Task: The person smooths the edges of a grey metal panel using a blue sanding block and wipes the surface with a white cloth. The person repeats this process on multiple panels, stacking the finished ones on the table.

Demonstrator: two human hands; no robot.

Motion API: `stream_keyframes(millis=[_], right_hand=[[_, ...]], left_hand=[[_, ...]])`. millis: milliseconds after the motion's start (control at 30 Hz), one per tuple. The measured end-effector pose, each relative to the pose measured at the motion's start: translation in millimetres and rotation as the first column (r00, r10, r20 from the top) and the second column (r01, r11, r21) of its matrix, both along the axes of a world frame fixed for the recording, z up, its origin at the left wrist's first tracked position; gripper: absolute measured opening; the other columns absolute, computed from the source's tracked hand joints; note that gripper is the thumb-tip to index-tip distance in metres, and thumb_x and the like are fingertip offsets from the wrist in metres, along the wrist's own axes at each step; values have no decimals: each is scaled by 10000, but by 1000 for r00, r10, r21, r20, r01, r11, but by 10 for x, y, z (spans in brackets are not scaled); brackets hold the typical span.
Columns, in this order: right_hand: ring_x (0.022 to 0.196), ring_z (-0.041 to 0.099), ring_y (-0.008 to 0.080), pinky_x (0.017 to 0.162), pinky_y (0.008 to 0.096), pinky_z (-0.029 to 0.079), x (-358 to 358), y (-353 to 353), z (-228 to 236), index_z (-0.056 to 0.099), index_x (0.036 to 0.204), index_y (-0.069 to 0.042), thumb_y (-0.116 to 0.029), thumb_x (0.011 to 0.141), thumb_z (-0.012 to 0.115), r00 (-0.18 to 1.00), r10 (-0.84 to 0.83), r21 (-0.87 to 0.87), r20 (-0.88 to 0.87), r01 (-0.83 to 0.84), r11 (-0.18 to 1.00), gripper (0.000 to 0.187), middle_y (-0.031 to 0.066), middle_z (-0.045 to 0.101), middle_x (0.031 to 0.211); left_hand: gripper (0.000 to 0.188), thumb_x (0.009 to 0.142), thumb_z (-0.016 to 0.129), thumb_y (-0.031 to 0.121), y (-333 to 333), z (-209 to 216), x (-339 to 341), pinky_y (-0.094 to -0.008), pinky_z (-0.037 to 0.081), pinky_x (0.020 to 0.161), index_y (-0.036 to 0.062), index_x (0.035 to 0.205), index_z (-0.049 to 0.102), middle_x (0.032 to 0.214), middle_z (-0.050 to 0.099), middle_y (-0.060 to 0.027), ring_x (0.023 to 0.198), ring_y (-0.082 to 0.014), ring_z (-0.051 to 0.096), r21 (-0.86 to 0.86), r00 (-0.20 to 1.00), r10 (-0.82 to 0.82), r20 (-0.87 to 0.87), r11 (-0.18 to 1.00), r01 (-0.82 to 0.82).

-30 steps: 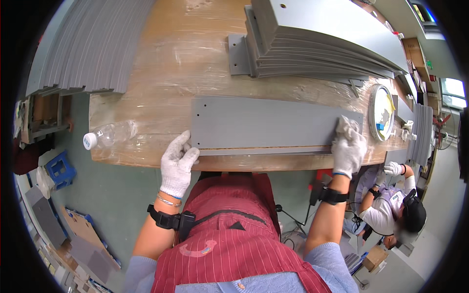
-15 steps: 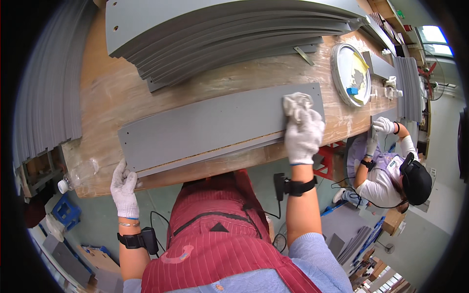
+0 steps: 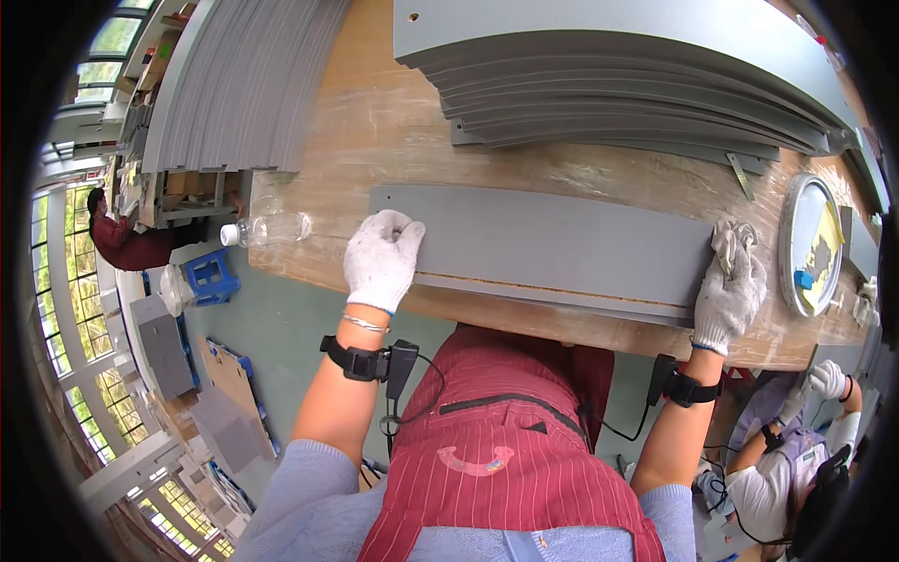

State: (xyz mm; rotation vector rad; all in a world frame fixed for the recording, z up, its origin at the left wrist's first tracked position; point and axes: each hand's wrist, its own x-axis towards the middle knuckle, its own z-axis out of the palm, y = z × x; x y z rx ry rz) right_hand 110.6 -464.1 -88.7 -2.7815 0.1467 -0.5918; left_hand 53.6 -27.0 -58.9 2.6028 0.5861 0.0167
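1. Your board (image 3: 562,234) lies flat on the near side of the bench (image 3: 375,122), a brown groove (image 3: 552,285) along its near edge.
2. Your right hand (image 3: 730,286) is closed around a crumpled rag (image 3: 736,239) at the board's right end; folding it into a flat pad should spread the pressure better.
3. Your left hand (image 3: 386,258) is half curled over the left end; whether it grips anything, you cannot tell here. Steady pressure there should stop the board sliding.
4. Go lightly beside the groove, since its rough edge may snag the rag.
5. Mind the lid (image 3: 789,248) just right of your right hand; the bottle (image 3: 276,229) stays well apart, left.
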Motion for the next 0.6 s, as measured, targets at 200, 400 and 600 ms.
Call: stream_keyframes(millis=[200, 400, 600], right_hand=[[1027, 633, 336, 925, 431, 480, 4, -32, -43, 736, 1174, -135, -62, 810, 695, 1000, -21, 17, -8, 22, 1000, 373, 164, 690, 1081], [992, 642, 344, 906, 441, 492, 7, 11, -33, 748, 1154, -140, -51, 807, 689, 999, -32, 0, 39, 32, 999, 363, 154, 702, 1041], [984, 645, 353, 888, 438, 502, 11, 18, -2, 741, 1138, -116, -81, 836, 708, 999, -20, -7, 45, 21, 1000, 305, 158, 700, 1017]], left_hand=[[224, 835, 698, 300, -38, -20, 119, -426, 533, 733, 76, 836, 693, 821, 700, -137, 778, -335, 672, -35, 993, 108, -50, 993, -110], [233, 828, 703, 302, -159, -17, 169, -398, 538, 750, 71, 857, 713, 828, 713, -138, 779, -318, 684, -95, 985, 147, -93, 983, -155], [189, 831, 724, 227, -300, -61, 203, -343, 524, 711, 40, 826, 695, 735, 673, -114, 688, -228, 631, 10, 998, 49, -48, 999, -48]])
